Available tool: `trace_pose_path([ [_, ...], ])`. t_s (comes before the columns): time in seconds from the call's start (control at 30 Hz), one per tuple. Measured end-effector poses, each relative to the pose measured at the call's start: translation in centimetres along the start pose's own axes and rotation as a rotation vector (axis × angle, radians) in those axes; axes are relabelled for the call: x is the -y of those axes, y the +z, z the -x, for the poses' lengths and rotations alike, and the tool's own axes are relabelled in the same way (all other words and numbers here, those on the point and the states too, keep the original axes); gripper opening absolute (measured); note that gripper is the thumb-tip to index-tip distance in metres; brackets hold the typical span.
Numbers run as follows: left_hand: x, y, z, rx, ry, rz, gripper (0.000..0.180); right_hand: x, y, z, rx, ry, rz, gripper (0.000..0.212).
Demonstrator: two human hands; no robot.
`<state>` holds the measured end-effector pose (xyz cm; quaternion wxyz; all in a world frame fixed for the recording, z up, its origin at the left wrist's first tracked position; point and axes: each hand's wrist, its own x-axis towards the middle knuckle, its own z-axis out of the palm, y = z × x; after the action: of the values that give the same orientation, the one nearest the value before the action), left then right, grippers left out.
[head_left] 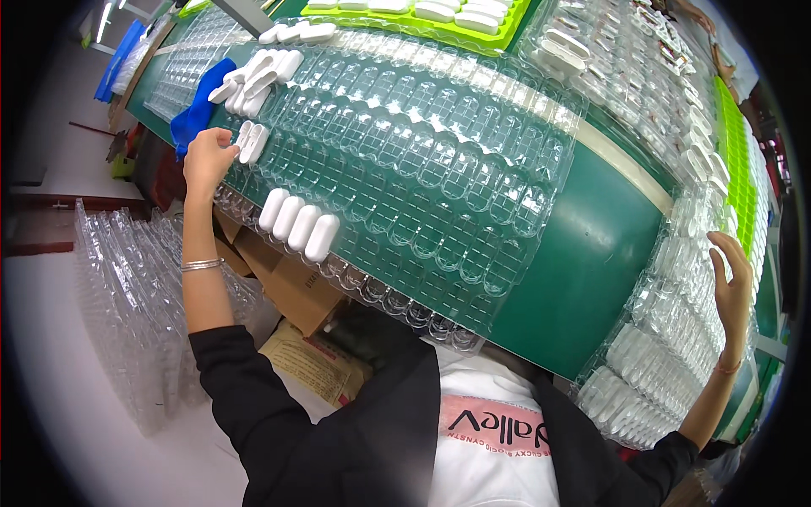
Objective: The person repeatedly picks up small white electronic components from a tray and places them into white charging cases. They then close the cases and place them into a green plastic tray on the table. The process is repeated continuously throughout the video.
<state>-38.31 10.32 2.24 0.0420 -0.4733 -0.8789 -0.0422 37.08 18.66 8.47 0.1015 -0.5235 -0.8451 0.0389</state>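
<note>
My left hand (208,162) is at the near left corner of a clear plastic tray (405,160) with rows of oval pockets. Its fingers are curled, with thumb and fingertips at the edge of an opened white oval case (252,143); the exact grip is partly hidden. Three closed white cases (296,221) lie side by side in the tray's near row. More white cases (258,80) lie heaped at its left end. Out to the right, my right hand (733,279) has thumb and fingers apart beside stacked clear trays (676,296), with nothing visible in it.
A blue strip of material (201,106) lies left of the heaped cases. Bright green trays (498,34) hold white cases at the back. Filled clear trays (617,68) cover the far right. Stacked clear trays (127,313) and a cardboard box (296,283) stand below the green table (583,253).
</note>
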Motion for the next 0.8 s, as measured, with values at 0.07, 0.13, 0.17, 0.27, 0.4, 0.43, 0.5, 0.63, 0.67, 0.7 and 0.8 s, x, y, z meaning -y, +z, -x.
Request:
trace_pose_path([
  [0.07,0.4,0.9,-1.3,0.081,-0.019,0.047,0.031,0.2,-0.1,0.4,-0.001,0.01,-0.025,0.02],
  [0.13,1.1,1.3,-1.9,0.112,0.009,0.07,0.031,0.5,-0.1,0.5,-0.019,0.006,-0.024,0.02],
  [0.17,1.0,1.1,-1.8,0.082,-0.031,0.057,0.03,0.5,-0.1,0.5,-0.025,0.004,-0.025,0.02],
  [0.27,-0.9,-0.2,-0.1,-0.081,-0.099,0.033,0.027,0.9,-0.2,0.4,-0.088,-0.028,-0.024,0.019],
  [0.4,-9.4,-4.8,8.3,-0.363,0.009,0.511,0.019,6.1,-0.8,0.2,-0.144,-0.05,-0.165,0.022],
  [0.43,-12.1,-5.3,11.8,-0.38,0.065,0.682,0.02,8.5,-0.6,-0.2,-0.086,-0.096,-0.321,0.023],
  [0.5,-17.5,-5.6,17.7,-0.41,0.228,0.801,0.025,13.0,0.1,-1.4,0.033,-0.175,-0.62,0.026],
  [0.63,-25.7,-5.6,24.5,-0.414,0.51,0.783,0.034,17.9,2.3,-2.4,0.337,-0.245,-0.985,0.04],
  [0.67,-27.2,-4.9,25.2,-0.427,0.555,0.801,0.035,18.6,2.5,-2.2,0.4,-0.183,-1.038,0.04],
  [0.7,-28.4,-4.3,25.7,-0.422,0.587,0.789,0.036,18.9,3.1,-1.8,0.338,-0.147,-1.084,0.038],
  [0.8,-30.5,-3.7,26.7,-0.432,0.714,0.842,0.037,18.7,5.1,-0.8,0.208,-0.081,-1.199,0.035],
])
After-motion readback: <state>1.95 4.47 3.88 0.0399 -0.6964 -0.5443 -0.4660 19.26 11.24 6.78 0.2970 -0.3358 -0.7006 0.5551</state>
